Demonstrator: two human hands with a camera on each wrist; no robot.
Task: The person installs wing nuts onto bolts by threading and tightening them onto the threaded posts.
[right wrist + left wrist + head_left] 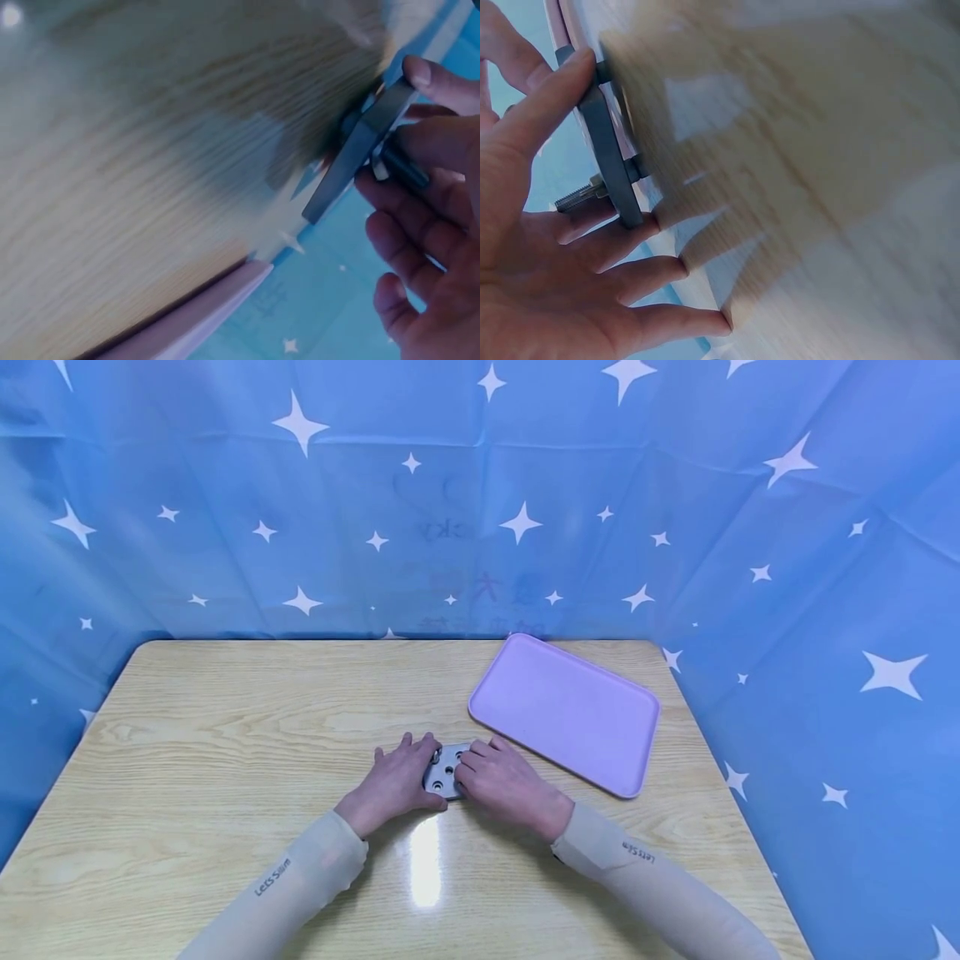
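Note:
A small grey metal plate [447, 781] with several round holes is held between both hands, close over the tabletop. My left hand [397, 779] grips the plate's left side, thumb along the near edge and the other fingers spread at the far side. By its index finger, a threaded bolt with a nut [577, 199] stands up from the plate. Short dark pegs [636, 166] stick out beneath. My right hand [506, 783] bends over the right side. Between its thumb and curled fingers is a dark bolt [405, 169], its base partly hidden by the fingers.
A shallow lilac tray [573, 714] lies at an angle to the right, beyond the right hand. The light wood table [247, 718] has rounded far corners. A blue curtain with white stars [420, 485] hangs behind it and on both sides.

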